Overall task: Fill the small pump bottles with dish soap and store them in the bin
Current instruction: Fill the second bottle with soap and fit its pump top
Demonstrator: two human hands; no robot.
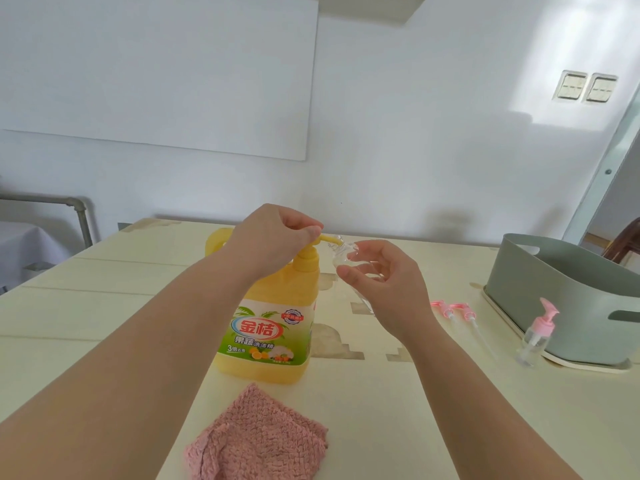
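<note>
The pink cloth [256, 438] lies closest to you, crumpled flat on the table [433, 427], with its near side cut off by the bottom of the view. Just beyond it stands the yellow dish soap jug [266, 327], upright, with the label facing you. Your left forearm crosses above the cloth and in front of the jug.

Your left hand [273, 237] sits on top of the jug, its fingers curled down around the pump head [313, 241], and the spout points right. Your right hand [384, 285] holds the small clear bottle [341, 254] off the table, pinched between thumb and loosely curled fingers. The bottle is tilted so that its open mouth meets the tip of the spout. You cannot tell from here how much soap is inside.

To the right of your right wrist, two loose pink pump tops [445, 308] lie side by side on the table, their tubes trailing towards you. Further right, a capped pump bottle [535, 336] stands upright just beside the near wall of the grey-green bin [554, 306]. The bin rests on a cream tray [588, 367] near the table's right side.

The table's far edge runs just behind the jug, close to the white wall. Bare tabletop stretches wide to the left of the jug, and another open patch lies between the cloth and the tray.
</note>
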